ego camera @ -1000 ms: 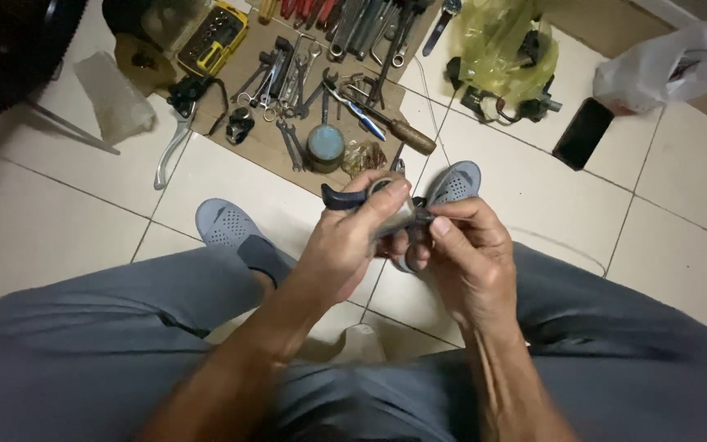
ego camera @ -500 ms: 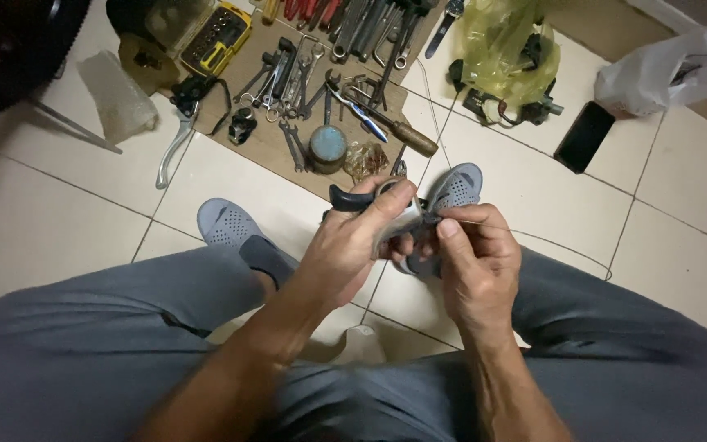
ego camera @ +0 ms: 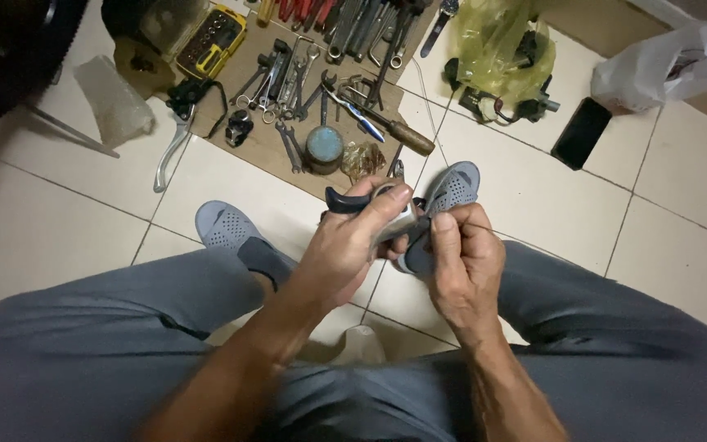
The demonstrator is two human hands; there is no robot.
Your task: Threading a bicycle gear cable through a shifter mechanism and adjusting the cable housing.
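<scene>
I see both hands meeting over the knees, above the tiled floor. The left hand is clenched around a brake lever: a small part with a dark, curved blade poking out past the thumb toward the cardboard, and a pale silver body running across between the hands. Its near end is hidden in the right palm, so I cannot tell how it finishes there. The right hand is closed too, its fingers pinching the lever's silver end, with a thin cable trailing off from the fingertips, away from the cardboard. The lever sits in mid-air just this side of the cardboard's near edge, between two grey clogs planted on the floor; it touches nothing but the hands.

The cardboard itself carries a spread of hand tools: a row of spanners, a wooden-handled screwdriver, a round blue tin near its front edge, and a yellow bit case at its far left corner. Left of the cardboard lies a second, silver lever on the tiles. To the right of it I see a yellow bag with dark parts in it, then a black phone, then a white bag furthest off.
</scene>
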